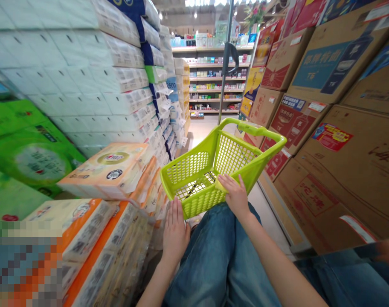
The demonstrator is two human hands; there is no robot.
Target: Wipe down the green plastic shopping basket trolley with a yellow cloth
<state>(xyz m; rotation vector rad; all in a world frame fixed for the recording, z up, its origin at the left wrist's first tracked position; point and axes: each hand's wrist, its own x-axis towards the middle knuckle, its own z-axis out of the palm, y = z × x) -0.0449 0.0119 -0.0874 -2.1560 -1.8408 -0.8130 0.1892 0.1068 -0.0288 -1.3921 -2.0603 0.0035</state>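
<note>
In front of my knees stands a lime-green plastic shopping cart (199, 205) with perforated basket walls and a looped handle (255, 129) at its far right. My left hand (176, 230) rests against the basket's near left corner, its fingers stretched out. On the near rim lies my right hand (235, 196), pressing a small yellow cloth (219, 185) against the plastic; the fingers partly cover the cloth. No goods are visible in the basket, and its grid floor shows through.
Tissue packs (108, 166) are piled at the left, below a tall stack of white paper packs (69, 81). Cardboard cartons (351, 162) line the right side. Beyond the cart rises a grey pole (224, 81), with stocked shelves (210, 79) behind. Another person's denim-clad leg (344, 273) shows at lower right.
</note>
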